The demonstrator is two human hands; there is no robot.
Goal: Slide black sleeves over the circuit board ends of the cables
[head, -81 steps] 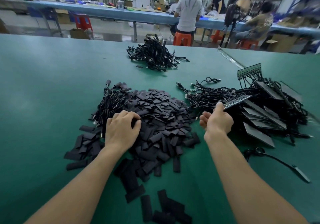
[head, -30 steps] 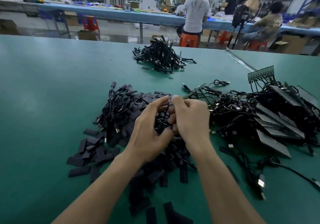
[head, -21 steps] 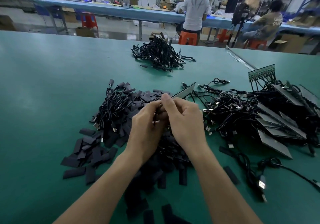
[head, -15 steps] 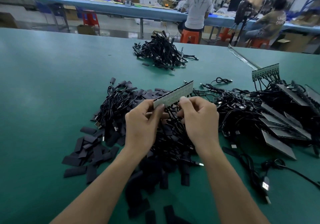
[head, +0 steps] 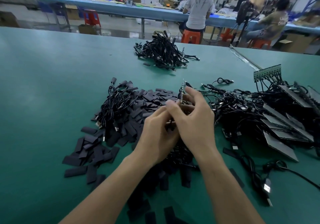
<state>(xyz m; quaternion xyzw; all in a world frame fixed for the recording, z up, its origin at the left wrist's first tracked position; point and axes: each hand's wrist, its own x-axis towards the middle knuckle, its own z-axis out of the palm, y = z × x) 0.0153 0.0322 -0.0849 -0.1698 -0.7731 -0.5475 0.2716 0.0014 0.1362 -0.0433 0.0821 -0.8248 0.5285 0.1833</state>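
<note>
Both hands meet above a heap of flat black sleeves (head: 131, 123) on the green table (head: 52, 85). A narrow circuit board strip (head: 181, 92) stands edge-on between them, pointing up and away. My left hand (head: 155, 133) pinches its lower end; whether a sleeve is in those fingers is hidden. My right hand (head: 192, 119) lies over the left, its thumb and forefinger at the board and its other fingers spread. A tangle of black cables with boards (head: 259, 109) lies to the right.
A second pile of black cables (head: 164, 54) lies farther back. Green boards on wires (head: 267, 73) stick up at the right. A USB cable (head: 265, 185) trails at the near right. Loose sleeves (head: 83, 152) scatter left. People sit at a far bench.
The board strip, held flat and sideways between both hands half a second ago, now stands edge-on and upright. My right hand has moved over the left and spread its fingers.
</note>
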